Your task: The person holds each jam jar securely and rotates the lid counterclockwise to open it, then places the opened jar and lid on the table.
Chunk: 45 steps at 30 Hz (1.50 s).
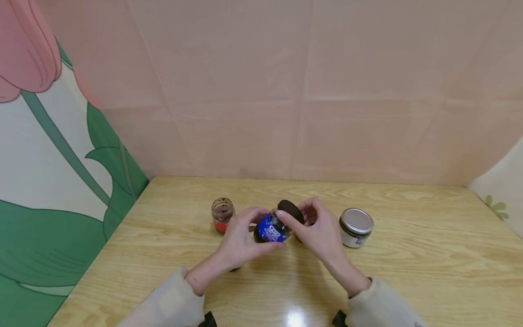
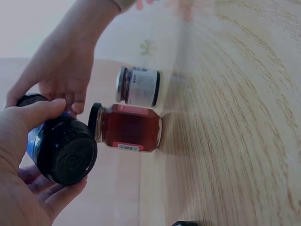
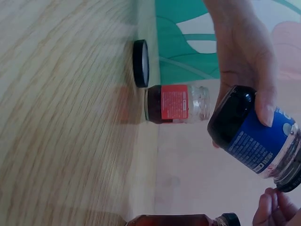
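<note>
In the head view, my left hand grips a dark glass jar with a blue label, thumb on one side and fingers on the other. The jar is raised above the table and tilted, its mouth toward the right. My right hand pinches the black lid at that mouth between thumb and fingers. The right wrist view shows the lid against the jar's neck; whether it is screwed tight, I cannot tell. In the left wrist view the jar's dark base faces the camera.
An uncapped jar with a red label stands on the left. A loose black lid lies near it on the wooden table. Behind my right hand stands a capped jar of red contents. A silver-lidded jar is farther right.
</note>
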{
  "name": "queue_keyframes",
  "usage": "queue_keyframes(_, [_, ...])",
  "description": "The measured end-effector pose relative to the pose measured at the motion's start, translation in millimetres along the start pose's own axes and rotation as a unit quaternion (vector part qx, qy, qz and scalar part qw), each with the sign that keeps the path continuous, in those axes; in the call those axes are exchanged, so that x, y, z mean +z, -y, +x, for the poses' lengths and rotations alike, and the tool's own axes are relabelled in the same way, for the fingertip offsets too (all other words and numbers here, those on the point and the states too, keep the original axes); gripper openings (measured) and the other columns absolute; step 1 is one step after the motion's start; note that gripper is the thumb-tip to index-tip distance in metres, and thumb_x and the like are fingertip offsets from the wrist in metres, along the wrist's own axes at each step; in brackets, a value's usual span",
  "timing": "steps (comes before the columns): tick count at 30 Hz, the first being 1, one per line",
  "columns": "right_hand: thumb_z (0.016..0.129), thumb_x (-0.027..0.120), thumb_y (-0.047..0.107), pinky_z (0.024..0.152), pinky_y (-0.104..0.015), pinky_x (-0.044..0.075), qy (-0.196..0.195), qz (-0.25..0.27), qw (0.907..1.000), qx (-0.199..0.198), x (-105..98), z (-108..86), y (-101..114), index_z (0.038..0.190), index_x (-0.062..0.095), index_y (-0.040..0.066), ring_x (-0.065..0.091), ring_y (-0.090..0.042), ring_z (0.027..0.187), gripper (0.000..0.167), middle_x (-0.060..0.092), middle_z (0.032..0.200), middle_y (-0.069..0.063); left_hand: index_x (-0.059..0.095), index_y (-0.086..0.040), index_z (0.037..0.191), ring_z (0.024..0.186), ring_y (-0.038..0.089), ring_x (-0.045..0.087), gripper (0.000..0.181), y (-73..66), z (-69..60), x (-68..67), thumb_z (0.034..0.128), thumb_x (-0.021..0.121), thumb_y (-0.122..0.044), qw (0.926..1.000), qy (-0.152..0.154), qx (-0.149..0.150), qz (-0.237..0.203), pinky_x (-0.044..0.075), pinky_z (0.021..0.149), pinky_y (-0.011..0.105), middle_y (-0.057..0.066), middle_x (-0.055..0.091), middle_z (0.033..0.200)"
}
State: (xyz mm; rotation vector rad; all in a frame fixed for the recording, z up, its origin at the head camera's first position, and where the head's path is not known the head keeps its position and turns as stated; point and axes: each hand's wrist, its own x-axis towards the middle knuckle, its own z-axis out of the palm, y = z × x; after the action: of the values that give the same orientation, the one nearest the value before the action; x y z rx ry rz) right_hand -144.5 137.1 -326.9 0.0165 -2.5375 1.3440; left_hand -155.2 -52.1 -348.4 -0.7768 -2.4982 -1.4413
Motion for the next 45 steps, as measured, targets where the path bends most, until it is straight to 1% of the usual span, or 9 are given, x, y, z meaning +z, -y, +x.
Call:
queue_keyframes(6, [0.079, 0.078, 0.034, 0.069, -0.023, 0.048, 0.032, 0.063, 0.9971, -0.030, -3, -0.6, -2, 0.105, 0.065, 0.010, 0.060, -0.014, 0.078, 0.038, 0.066, 0.092, -0.006, 0.062, -0.015, 0.115, 0.098, 0.013, 0.063, 0.058, 0.0, -0.6, 0.0, 0.0654, 0.089, -0.029, 1.0000, 0.000, -0.007, -0.004, 0.054, 0.085, 0.033, -0.002, 0.066, 0.109])
queue_keyframes(11, [0.086, 0.070, 0.014, 0.085, -0.024, 0.050, 0.097, 0.140, 0.9807, -0.097, -6, 0.3, -7, 0.125, 0.061, 0.007, 0.063, -0.022, 0.102, 0.040, 0.066, 0.118, -0.013, 0.061, -0.015, 0.115, 0.098, 0.011, 0.063, 0.059, -1.0, -0.8, -0.8, 0.0657, 0.088, -0.031, 0.9999, 0.002, -0.011, -0.006, 0.053, 0.085, 0.033, -0.003, 0.067, 0.109])
queue_keyframes(14, [0.089, 0.066, 0.010, 0.088, -0.022, 0.049, 0.123, 0.153, 0.9730, -0.121, -7, 0.3, -9, 0.132, 0.056, 0.007, 0.061, -0.027, 0.110, 0.044, 0.061, 0.128, -0.015, 0.061, -0.015, 0.115, 0.097, 0.011, 0.063, 0.059, -1.3, -1.0, -1.2, 0.0656, 0.088, -0.032, 0.9999, 0.000, -0.013, -0.002, 0.053, 0.085, 0.031, -0.003, 0.067, 0.108])
queue_keyframes(16, [0.090, 0.066, 0.013, 0.089, -0.023, 0.049, 0.128, 0.143, 0.9738, -0.122, -7, -0.8, -10, 0.136, 0.052, 0.009, 0.060, -0.027, 0.112, 0.049, 0.058, 0.133, -0.014, 0.061, -0.015, 0.115, 0.098, 0.011, 0.063, 0.059, -1.2, -1.0, -1.3, 0.0655, 0.089, -0.031, 0.9999, 0.000, -0.014, 0.004, 0.053, 0.085, 0.030, -0.003, 0.066, 0.108])
queue_keyframes(22, [0.084, 0.074, 0.028, 0.083, -0.036, 0.053, 0.061, 0.066, 0.9910, -0.099, -4, -2.8, -7, 0.132, 0.055, 0.013, 0.062, -0.018, 0.096, 0.053, 0.065, 0.118, -0.007, 0.061, -0.014, 0.115, 0.098, 0.013, 0.063, 0.059, -1.9, -0.7, -1.2, 0.0654, 0.089, -0.029, 0.9999, 0.000, -0.014, 0.003, 0.053, 0.084, 0.032, -0.001, 0.066, 0.109])
queue_keyframes(25, [0.081, 0.077, 0.030, 0.074, -0.030, 0.052, 0.019, 0.037, 0.9948, -0.093, -1, -1.7, -5, 0.120, 0.062, 0.010, 0.060, -0.015, 0.083, 0.047, 0.067, 0.103, -0.007, 0.061, -0.014, 0.115, 0.097, 0.012, 0.063, 0.059, -2.2, -1.0, -1.1, 0.0654, 0.089, -0.030, 0.9999, 0.000, -0.013, 0.004, 0.053, 0.084, 0.032, -0.002, 0.066, 0.109])
queue_keyframes(29, [0.076, 0.080, 0.037, 0.064, -0.022, 0.047, -0.004, 0.005, 0.9978, -0.066, -1, -1.3, -3, 0.104, 0.063, 0.010, 0.056, -0.013, 0.072, 0.042, 0.065, 0.088, -0.005, 0.061, -0.015, 0.115, 0.097, 0.011, 0.063, 0.059, -2.4, -1.2, -0.9, 0.0653, 0.089, -0.031, 0.9999, 0.000, -0.014, 0.004, 0.053, 0.084, 0.031, -0.002, 0.066, 0.109])
queue_keyframes(37, [0.073, 0.081, 0.043, 0.057, -0.023, 0.043, -0.008, -0.013, 0.9993, -0.034, -2, -0.9, -4, 0.091, 0.062, 0.013, 0.053, -0.014, 0.065, 0.040, 0.061, 0.077, -0.002, 0.062, -0.015, 0.114, 0.097, 0.010, 0.063, 0.058, -2.5, -1.5, -0.9, 0.0655, 0.089, -0.031, 0.9999, -0.001, -0.013, 0.003, 0.053, 0.084, 0.028, -0.003, 0.066, 0.108])
queue_keyframes(45, [0.078, 0.080, 0.025, 0.070, -0.025, 0.050, 0.037, 0.065, 0.9931, -0.091, -5, -0.8, -9, 0.107, 0.067, 0.009, 0.060, -0.013, 0.078, 0.035, 0.068, 0.096, -0.005, 0.062, -0.017, 0.113, 0.097, 0.009, 0.062, 0.057, -1.0, -2.3, -2.0, 0.0649, 0.089, -0.030, 0.9999, -0.001, -0.014, -0.003, 0.053, 0.084, 0.030, -0.005, 0.066, 0.108])
